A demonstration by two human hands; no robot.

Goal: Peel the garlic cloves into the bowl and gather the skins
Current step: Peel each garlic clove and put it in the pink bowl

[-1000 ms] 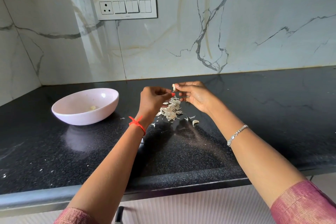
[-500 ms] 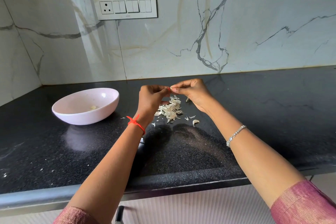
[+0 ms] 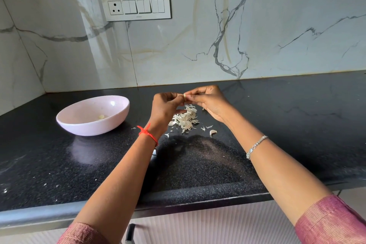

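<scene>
**Head view: one clove being peeled above the skins**

At the left, one pale pink bowl (image 3: 89, 128) is standing on the black counter (image 3: 297, 125). I am counting only one peeled clove (image 3: 101, 117) lying inside it. Next, the person's left hand (image 3: 165, 108) is curling its fingers and pinching one small garlic clove (image 3: 184, 96), held in the air just over the heap of skins (image 3: 186, 119). The right hand (image 3: 210, 103) is pinching the same clove from the other side, fingertips meeting fingertips.

To do this step well, I am thinking the left hand should be keeping the clove steady while the right is pulling the skin away. Working low over the heap should keep the flakes falling onto it and not scattering. The bare clove is then going left, into the bowl.

One heap is lying under the hands, with a few stray flakes around it, too small to count surely. One curled pale piece (image 3: 213, 132) is lying to the right of the heap. Skin or clove, I cannot tell.
</scene>
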